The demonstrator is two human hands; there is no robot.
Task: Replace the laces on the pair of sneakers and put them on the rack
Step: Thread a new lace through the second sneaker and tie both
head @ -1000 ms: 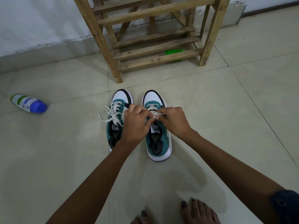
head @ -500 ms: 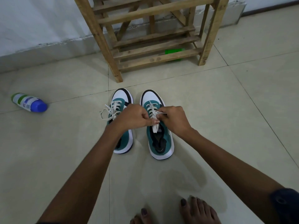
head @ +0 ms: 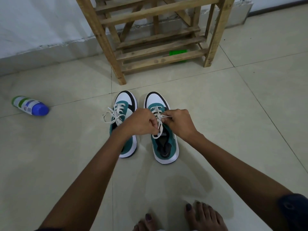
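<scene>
The left hand [head: 141, 122] and the right hand [head: 179, 123] both pinch the white lace [head: 159, 121] of the right sneaker [head: 164, 144]. The left sneaker [head: 124, 107] stands just beside the left fingers, already laced.

Two teal-and-white sneakers side by side on tiled floor [head: 233, 130], toes toward a wooden rack [head: 160, 52]. Left sneaker [head: 126, 104] has its white lace tied in a loose bow [head: 113, 115]; the left forearm crosses over its heel half. Right sneaker [head: 164, 147]: both hands over the laced part. Left hand [head: 141, 122] and right hand [head: 180, 121] each pinch the white lace [head: 159, 125], fingers curled; a loop of it hangs down over the tongue. Bottle with blue cap [head: 30, 105] lies on its side far left. Green object [head: 177, 52] behind the rack's bottom slats. Bare feet [head: 205, 217] at bottom edge.
</scene>
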